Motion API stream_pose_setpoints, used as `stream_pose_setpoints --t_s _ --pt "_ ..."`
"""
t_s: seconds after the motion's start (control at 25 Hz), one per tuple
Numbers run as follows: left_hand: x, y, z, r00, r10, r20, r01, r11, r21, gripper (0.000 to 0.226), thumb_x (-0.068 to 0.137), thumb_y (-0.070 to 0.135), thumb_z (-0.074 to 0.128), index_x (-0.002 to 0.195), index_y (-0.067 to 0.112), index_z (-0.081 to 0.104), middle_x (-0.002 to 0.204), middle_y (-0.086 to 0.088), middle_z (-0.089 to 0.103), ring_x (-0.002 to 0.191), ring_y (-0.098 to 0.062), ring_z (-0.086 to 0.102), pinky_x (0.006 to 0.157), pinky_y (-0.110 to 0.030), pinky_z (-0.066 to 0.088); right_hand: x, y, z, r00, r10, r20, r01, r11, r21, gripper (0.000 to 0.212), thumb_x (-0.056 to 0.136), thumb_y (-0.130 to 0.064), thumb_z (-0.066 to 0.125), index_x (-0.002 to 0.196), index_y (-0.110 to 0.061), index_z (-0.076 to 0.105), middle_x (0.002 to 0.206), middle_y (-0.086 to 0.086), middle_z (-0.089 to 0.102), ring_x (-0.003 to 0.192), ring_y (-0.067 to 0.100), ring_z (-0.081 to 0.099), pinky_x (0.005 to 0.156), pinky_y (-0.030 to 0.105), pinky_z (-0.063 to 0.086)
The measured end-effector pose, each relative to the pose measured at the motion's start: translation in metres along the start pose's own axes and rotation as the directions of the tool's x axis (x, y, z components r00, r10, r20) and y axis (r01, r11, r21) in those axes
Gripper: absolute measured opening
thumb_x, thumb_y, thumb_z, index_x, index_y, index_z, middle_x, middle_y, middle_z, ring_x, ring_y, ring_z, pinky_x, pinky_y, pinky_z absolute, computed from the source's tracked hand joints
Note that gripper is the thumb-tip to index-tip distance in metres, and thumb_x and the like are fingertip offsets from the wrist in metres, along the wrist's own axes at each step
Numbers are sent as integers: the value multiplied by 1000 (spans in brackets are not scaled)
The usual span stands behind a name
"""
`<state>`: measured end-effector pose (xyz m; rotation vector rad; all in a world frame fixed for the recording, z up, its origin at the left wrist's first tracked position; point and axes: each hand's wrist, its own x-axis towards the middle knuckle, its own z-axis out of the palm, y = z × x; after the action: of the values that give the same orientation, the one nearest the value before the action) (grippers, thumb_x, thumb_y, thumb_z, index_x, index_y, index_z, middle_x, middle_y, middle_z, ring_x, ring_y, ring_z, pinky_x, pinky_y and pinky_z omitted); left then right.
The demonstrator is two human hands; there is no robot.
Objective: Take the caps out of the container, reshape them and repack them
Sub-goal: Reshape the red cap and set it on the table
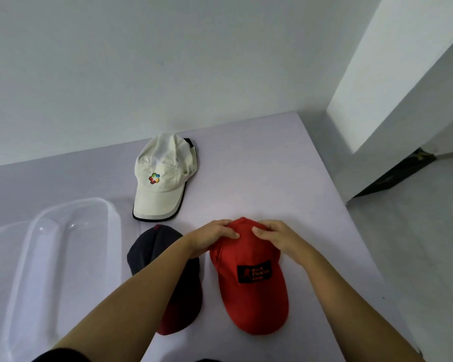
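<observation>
A red cap (254,296) with a black patch lies on the pale table (259,165), brim toward me. My left hand (209,237) and my right hand (275,235) both grip the crown's far end, thumbs on top and fingers curled over the fabric. A dark navy cap (147,252) with a maroon brim lies just left of the red one, partly under my left forearm. A white cap (161,178) with a colourful logo rests farther back. The clear plastic container (63,244) stands at the left with nothing visible inside.
The table's right edge drops to a grey floor (416,244). A white wall runs along the back, and a white pillar (392,74) stands at the right.
</observation>
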<state>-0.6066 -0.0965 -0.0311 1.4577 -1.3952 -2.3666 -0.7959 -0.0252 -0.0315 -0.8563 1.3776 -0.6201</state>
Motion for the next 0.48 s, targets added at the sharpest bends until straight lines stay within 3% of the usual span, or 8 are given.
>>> stream_pose_setpoints --t_s 0.08,0.2,0.28,0.36,0.48 --pt "1 -5 -1 993 39 -111 -36 999 29 15 85 15 59 98 17 66 96 -3 69 89 -17 65 75 -24 49 10 5 -3 1000 -2 -9 4 991 133 12 89 -16 61 98 -14 69 95 5 72 88 18 68 81 27 53" --pt "1 -15 3 927 121 -356 -54 980 193 15 92 28 54 84 21 64 87 3 64 83 -13 58 72 -23 43 17 7 -2 998 18 -58 -10 991 132 12 88 -18 63 98 -14 68 93 2 71 84 13 67 76 22 51" --pt "-1 -23 11 880 182 -438 -32 944 329 28 98 34 43 80 16 55 76 4 56 71 -10 51 63 -19 39 19 4 -1 996 13 -87 -15 1000 -25 16 90 -32 59 92 -19 68 92 -3 70 84 8 65 73 19 49" --pt "-3 -28 18 862 263 -433 -58 901 430 32 101 35 33 82 13 46 68 3 49 62 -9 46 54 -15 37 20 -1 1 993 -17 -118 -11 971 -240 28 91 -44 52 83 -22 67 85 -7 68 80 5 62 68 20 47" --pt "-3 -25 20 851 317 -418 -67 856 512 30 102 34 28 87 12 44 67 3 50 62 -13 50 53 -19 36 22 -1 1 984 -43 -171 -14 947 -321 39 90 -48 51 87 -14 68 89 -1 70 85 11 64 75 28 50"
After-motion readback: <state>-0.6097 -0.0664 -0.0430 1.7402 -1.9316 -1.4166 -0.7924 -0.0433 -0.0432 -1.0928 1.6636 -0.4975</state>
